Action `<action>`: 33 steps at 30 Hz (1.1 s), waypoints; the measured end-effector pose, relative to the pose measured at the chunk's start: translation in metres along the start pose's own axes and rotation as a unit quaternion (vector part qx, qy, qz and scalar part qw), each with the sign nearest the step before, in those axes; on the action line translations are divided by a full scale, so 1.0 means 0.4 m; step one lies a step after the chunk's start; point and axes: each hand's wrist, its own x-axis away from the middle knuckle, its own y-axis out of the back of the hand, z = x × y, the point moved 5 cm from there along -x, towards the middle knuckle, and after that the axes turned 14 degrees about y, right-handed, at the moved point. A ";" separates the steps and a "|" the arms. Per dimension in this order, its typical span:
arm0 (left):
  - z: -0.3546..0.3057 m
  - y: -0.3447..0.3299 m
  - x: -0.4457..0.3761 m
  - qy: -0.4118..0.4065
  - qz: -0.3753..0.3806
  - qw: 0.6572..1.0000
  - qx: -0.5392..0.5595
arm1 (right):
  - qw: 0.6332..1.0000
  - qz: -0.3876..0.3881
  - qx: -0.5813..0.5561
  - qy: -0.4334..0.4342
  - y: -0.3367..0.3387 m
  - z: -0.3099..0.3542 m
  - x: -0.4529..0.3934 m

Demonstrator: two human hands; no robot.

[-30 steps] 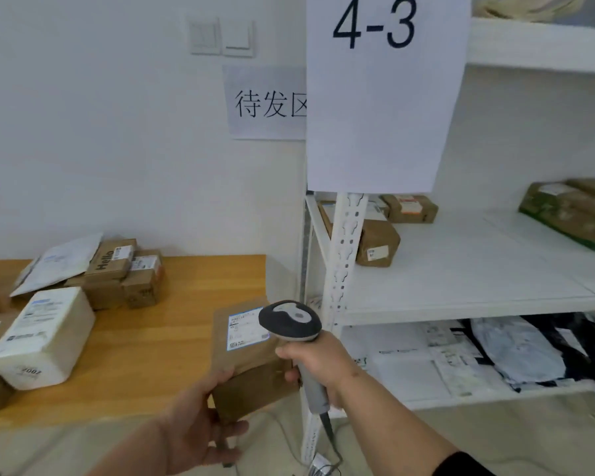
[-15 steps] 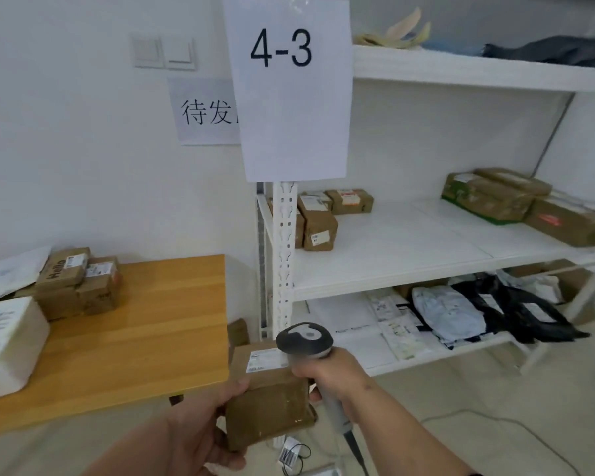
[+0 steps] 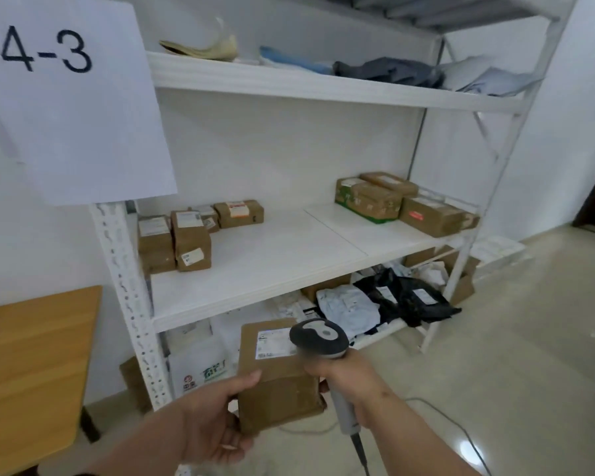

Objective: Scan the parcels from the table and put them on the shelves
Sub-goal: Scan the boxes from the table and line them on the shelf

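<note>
— Parcel status?
— Left hand (image 3: 210, 429) grips the cardboard parcel (image 3: 277, 376), label up, below the middle shelf (image 3: 255, 266); right hand (image 3: 352, 384) clasps the barcode scanner (image 3: 320, 338) over it.
— Next?
— I judge shelving: lift it onto bare board.

Paper sheet (image 3: 73, 97) on shelf post: "4-3", large dark digits.
Held box (image 3: 279, 376), white shipping label (image 3: 275, 343): print too small to read.
White bag (image 3: 200, 365), bottom shelf: green and red logos, unreadable.
Shelf boxes' labels: blurred, unreadable.
</note>
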 end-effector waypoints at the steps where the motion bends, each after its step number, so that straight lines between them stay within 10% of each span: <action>1: -0.032 -0.051 -0.026 -0.011 0.005 1.000 -0.002 | 1.000 -0.016 -0.009 0.000 0.055 -0.007 -0.014; 33: -1.108 -0.716 -0.788 -0.112 0.032 0.991 -0.061 | 0.944 -0.279 -0.176 0.028 0.941 -0.100 -0.926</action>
